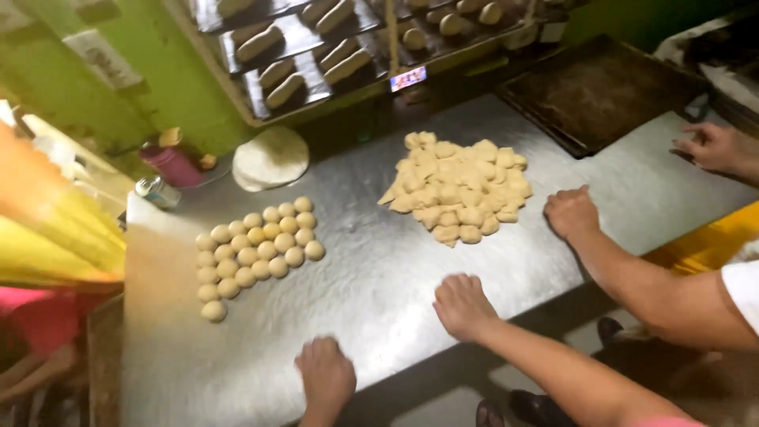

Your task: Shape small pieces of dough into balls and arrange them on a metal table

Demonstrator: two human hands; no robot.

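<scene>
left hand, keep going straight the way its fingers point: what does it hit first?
The left hand points up the steel table. Bare steel lies ahead at first, then probably the near right edge of the rolled dough balls. It might just pass beside them.

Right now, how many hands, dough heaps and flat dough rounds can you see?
Hands: 4
Dough heaps: 2
Flat dough round: 1
Total: 7

Steel table (371,277) bears dough balls (253,253), cut dough pieces (458,190), dark tray (601,95).
</scene>
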